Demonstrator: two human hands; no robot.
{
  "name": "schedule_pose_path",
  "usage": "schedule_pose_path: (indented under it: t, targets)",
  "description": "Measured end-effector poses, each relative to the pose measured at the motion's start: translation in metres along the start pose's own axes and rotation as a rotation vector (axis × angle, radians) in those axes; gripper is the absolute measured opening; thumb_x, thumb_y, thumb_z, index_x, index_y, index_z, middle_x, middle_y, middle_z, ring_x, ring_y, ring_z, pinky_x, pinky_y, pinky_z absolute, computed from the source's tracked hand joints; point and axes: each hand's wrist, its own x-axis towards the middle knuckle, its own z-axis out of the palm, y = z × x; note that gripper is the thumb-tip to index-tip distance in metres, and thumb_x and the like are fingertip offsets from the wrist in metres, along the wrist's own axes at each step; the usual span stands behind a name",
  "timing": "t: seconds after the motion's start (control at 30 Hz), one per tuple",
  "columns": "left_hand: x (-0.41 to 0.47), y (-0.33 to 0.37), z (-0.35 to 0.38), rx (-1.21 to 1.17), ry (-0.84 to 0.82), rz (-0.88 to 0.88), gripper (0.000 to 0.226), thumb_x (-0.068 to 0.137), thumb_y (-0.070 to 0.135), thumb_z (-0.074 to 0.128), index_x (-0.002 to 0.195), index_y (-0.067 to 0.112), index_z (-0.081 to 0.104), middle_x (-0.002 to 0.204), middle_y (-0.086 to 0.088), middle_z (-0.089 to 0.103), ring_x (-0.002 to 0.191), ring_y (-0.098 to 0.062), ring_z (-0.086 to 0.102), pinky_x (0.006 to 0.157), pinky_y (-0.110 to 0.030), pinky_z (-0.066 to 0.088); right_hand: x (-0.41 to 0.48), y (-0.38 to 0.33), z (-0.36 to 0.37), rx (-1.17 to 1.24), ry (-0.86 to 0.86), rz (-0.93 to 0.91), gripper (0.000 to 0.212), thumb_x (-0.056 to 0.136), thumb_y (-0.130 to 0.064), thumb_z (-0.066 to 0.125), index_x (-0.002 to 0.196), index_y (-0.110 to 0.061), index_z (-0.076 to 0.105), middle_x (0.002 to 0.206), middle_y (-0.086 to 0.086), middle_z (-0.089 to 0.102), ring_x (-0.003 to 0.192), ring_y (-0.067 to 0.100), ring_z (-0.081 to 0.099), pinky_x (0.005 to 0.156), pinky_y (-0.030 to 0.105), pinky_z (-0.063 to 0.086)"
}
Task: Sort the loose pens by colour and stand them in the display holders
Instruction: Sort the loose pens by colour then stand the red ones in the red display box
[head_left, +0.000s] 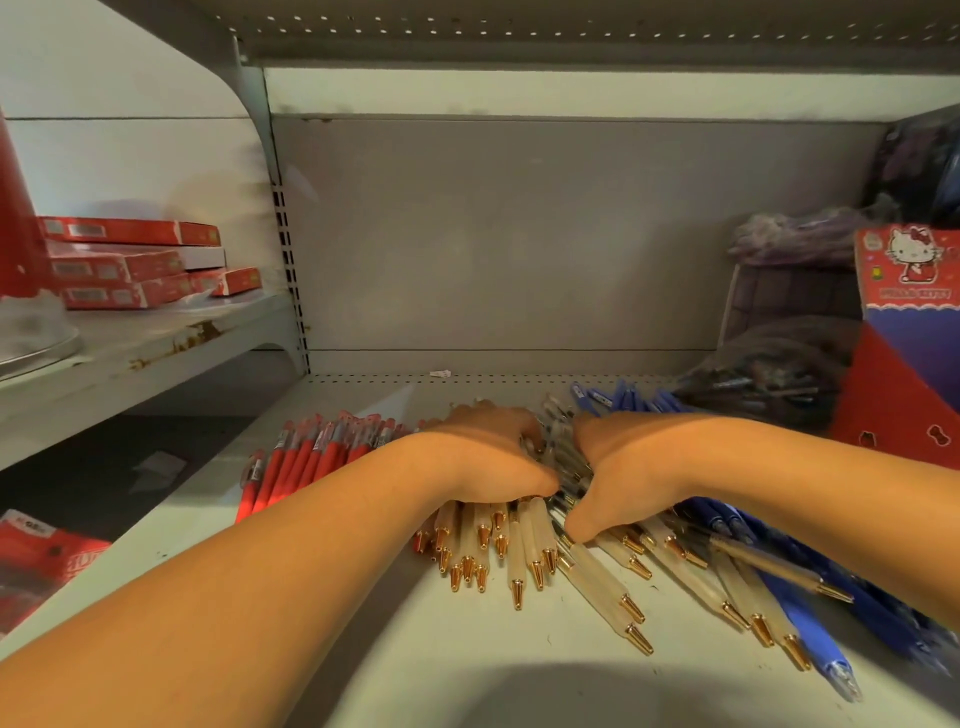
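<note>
Left hand (488, 457) and right hand (615, 467) both grip frosted pens (524, 545) mid-shelf (415, 623), between red pens (311, 457) and blue pens (810, 629). Hello Kitty box (906, 322) at right, contents hidden.

Two arms in shot, and both are bare. The left forearm (249, 582) runs uncovered from the picture's edge right down to the wrist, and the right forearm (779, 457) does the same. They are smooth and slim, tapering to narrow wrists. The left hand (488, 452) is bare too, so is the right hand (618, 467), with rounded knuckles and most fingers out of sight.
</note>
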Motion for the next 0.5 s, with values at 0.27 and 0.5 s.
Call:
schedule_pose_path:
  t: [0.27, 0.5]
  targets:
    - [-0.0052, 0.0013, -0.0034, -0.011, -0.020, 0.009, 0.055, 0.084, 0.056, 0.063, 0.131, 0.031, 0.049, 0.114, 0.004, 0.054, 0.098, -0.015, 0.053, 0.076, -0.027, 0.045, 0.0002, -0.0001, 0.0059, 0.024, -0.032, -0.009, 0.061, 0.081, -0.056, 0.062, 0.124, -0.015, 0.045, 0.086, -0.002, 0.057, 0.071, 0.011, 0.055, 0.059, 0.023, 0.045]
    - [-0.0085, -0.0006, -0.0049, 0.026, -0.050, 0.024, 0.064, 0.084, 0.067, 0.057, 0.135, 0.029, 0.048, 0.128, 0.001, 0.054, 0.109, -0.020, 0.052, 0.095, -0.037, 0.048, 0.0004, 0.0022, 0.0102, 0.070, 0.005, 0.001, 0.043, 0.091, -0.035, 0.059, 0.125, -0.013, 0.044, 0.078, -0.001, 0.051, 0.064, 0.010, 0.049, 0.050, 0.021, 0.039]
